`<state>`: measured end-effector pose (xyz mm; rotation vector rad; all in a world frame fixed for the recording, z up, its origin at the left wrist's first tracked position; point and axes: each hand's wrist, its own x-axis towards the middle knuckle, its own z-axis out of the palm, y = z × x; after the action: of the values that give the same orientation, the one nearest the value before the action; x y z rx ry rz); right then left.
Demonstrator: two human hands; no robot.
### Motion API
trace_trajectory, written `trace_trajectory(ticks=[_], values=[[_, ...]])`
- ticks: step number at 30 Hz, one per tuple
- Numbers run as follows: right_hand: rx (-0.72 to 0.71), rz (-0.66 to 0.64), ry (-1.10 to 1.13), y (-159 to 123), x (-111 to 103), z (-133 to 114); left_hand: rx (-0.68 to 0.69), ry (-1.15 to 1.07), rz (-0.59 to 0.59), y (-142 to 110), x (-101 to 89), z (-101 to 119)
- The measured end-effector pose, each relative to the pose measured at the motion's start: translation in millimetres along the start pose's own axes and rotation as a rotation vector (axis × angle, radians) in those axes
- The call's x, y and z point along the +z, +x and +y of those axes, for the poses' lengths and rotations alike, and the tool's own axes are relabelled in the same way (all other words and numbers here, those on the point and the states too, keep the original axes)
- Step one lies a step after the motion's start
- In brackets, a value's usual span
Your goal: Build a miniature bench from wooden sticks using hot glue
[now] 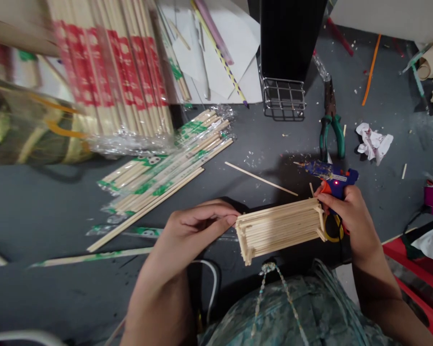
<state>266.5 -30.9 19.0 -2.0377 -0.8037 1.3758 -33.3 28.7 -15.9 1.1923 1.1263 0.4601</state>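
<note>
A small frame built of stacked wooden sticks (279,229) is held between both hands above the dark floor. My left hand (195,226) pinches its left end with the fingertips. My right hand (348,211) grips its right end. Just behind the right hand lies a blue glue gun (328,173) with a red light lit. A single loose stick (261,179) lies on the floor beyond the frame.
Packs of wrapped chopsticks (166,168) lie at the left, with a taller red-printed bundle (111,67) behind. Green-handled pliers (331,126), a wire basket (283,98), crumpled paper (373,142) and white sheets (223,53) lie farther back. A red object (414,269) is at the right.
</note>
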Motion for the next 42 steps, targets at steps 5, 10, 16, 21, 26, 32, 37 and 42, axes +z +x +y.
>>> trace_trajectory(ticks=[5,10,16,21,26,32,37,42], values=[[-0.063,0.036,-0.019,-5.4,-3.7,-6.4,0.01,-0.022,-0.005,-0.1,0.6,-0.4],[-0.279,0.048,-0.177,-25.8,-23.5,-4.4,0.02,-0.038,-0.005,-0.4,1.6,-1.9],[-0.527,-0.132,-0.507,-55.8,-28.0,-16.8,0.014,-0.033,-0.025,-1.1,0.2,-4.8],[-0.73,-0.293,-0.709,-56.9,-15.7,-29.6,0.013,-0.054,-0.029,-1.7,1.0,-3.8],[-0.757,-0.344,-0.801,-55.5,-7.2,-33.5,0.047,-0.094,-0.055,-2.5,1.1,-8.1],[-0.757,-0.361,-0.816,-54.3,-3.5,-40.0,0.086,-0.103,-0.063,-2.8,1.7,-9.9],[-0.78,-0.292,-0.804,-54.2,-7.3,-43.6,0.073,-0.124,-0.07,-2.7,2.8,-7.0],[-0.79,-0.282,-0.836,-58.5,-17.7,-39.0,0.084,-0.128,-0.053,-2.3,2.8,-6.1]])
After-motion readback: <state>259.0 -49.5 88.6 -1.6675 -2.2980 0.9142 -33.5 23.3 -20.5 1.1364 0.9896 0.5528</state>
